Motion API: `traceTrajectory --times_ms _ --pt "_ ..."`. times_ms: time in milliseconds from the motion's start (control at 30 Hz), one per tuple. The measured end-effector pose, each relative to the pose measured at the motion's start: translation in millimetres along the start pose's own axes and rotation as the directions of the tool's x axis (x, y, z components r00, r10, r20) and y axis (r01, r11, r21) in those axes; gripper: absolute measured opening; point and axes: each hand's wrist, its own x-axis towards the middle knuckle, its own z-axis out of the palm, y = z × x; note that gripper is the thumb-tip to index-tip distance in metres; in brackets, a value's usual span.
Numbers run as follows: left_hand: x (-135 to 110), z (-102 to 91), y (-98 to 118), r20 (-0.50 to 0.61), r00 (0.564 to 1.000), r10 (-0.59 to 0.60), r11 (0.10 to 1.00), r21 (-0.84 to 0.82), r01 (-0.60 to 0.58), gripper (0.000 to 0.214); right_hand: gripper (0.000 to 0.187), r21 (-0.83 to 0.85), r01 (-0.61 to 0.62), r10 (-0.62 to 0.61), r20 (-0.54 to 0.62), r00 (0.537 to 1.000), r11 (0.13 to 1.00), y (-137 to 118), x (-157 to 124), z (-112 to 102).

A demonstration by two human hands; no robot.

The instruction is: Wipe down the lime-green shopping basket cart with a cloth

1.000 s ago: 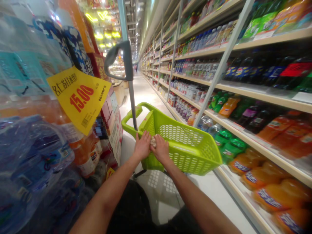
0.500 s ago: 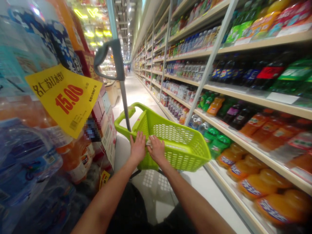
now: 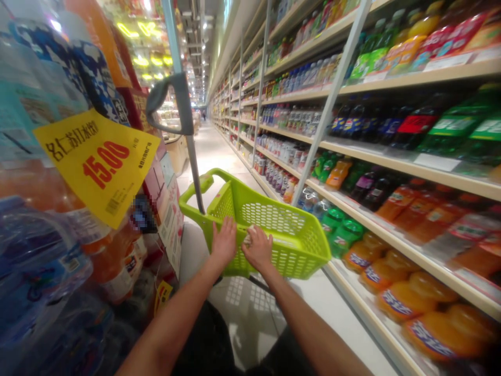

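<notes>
A lime-green wheeled shopping basket [image 3: 301, 253] stands in front of me, with perforated walls and no goods visible inside. My left hand [image 3: 224, 243] lies against its near wall by the rim, fingers stretched out. Just to the right, my right hand [image 3: 259, 251] is closed at the same rim around a small crumpled whitish cloth or tissue [image 3: 249, 236]. The material cannot be made out, and most of it is hidden by the fingers. A grey pull handle [image 3: 189, 107] rises from the basket's left end on a metal pole.
Shelves [image 3: 410, 161] of bottled drinks line the right side, with large orange soda bottles [image 3: 407, 308] at the bottom. Packed bottles [image 3: 39, 250] and a yellow price sign [image 3: 104, 167] crowd the left. The aisle floor [image 3: 213, 143] runs ahead.
My right hand has slid right along the basket's rim with the cloth or tissue, widening the gap to my left hand. The whole view has shifted slightly.
</notes>
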Motion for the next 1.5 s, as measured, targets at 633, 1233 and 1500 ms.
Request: traceTrajectory --times_ms 633,1233,1500 --pt "0 11.7 32 0.002 0.997 0.076 0.997 -0.025 -0.076 0.060 0.041 -0.066 0.067 -0.068 -0.015 0.998 0.996 25 -9 8" --pt "-3 29.1 63 0.104 0.974 0.199 0.979 -0.065 -0.193 0.062 0.042 -0.089 -0.009 0.008 -0.011 1.000 0.996 61 -20 -7" --pt "0 27.9 65 0.088 0.984 0.153 0.987 -0.066 -0.148 0.063 0.043 -0.119 -0.117 0.108 -0.077 0.991 0.986 95 -34 -22"
